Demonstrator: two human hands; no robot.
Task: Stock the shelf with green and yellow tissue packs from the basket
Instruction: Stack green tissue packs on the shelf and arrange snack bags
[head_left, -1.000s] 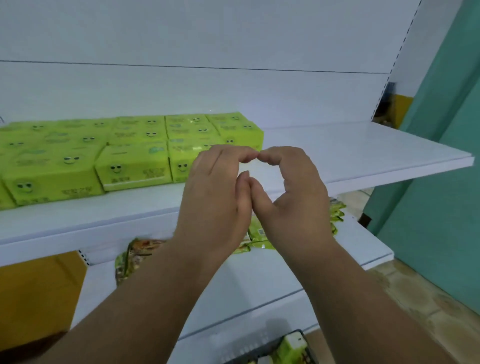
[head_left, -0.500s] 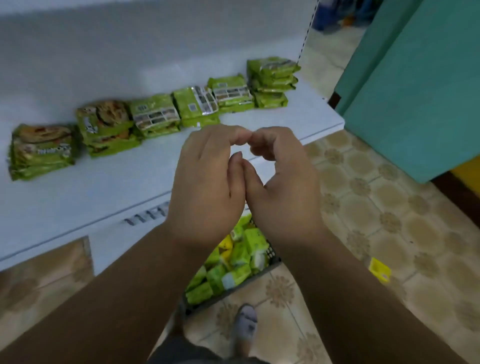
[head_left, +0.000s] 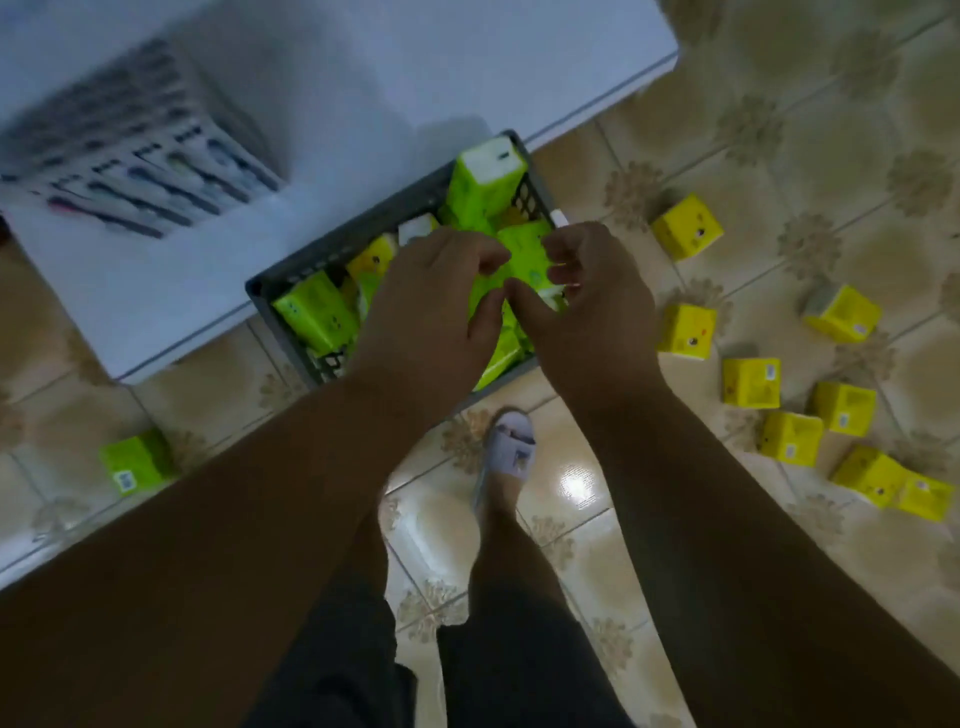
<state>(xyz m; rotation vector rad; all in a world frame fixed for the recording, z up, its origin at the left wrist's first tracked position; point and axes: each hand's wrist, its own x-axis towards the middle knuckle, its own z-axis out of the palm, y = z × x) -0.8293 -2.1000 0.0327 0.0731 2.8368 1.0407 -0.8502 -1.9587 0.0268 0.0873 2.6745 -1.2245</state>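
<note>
Basket (head_left: 291, 283) of packs beneath hands (head_left: 511, 306)

The dark grey plastic basket (head_left: 332, 249) had matt, perforated lattice walls. The green tissue packs (head_left: 317, 312) inside it wore a smooth film wrapping with a slight sheen, and the yellow tissue packs (head_left: 687, 233) scattered on the floor looked wrapped in the same smooth film. The beige patterned floor tiles (head_left: 582, 488) were glazed and glossy, throwing back a bright glare. The white shelf board (head_left: 363, 78) was smooth and matt, like painted metal. The pale slipper (head_left: 511, 447) looked like soft matt rubber or foam. The dark shorts (head_left: 519, 675) were matt cloth.
</note>
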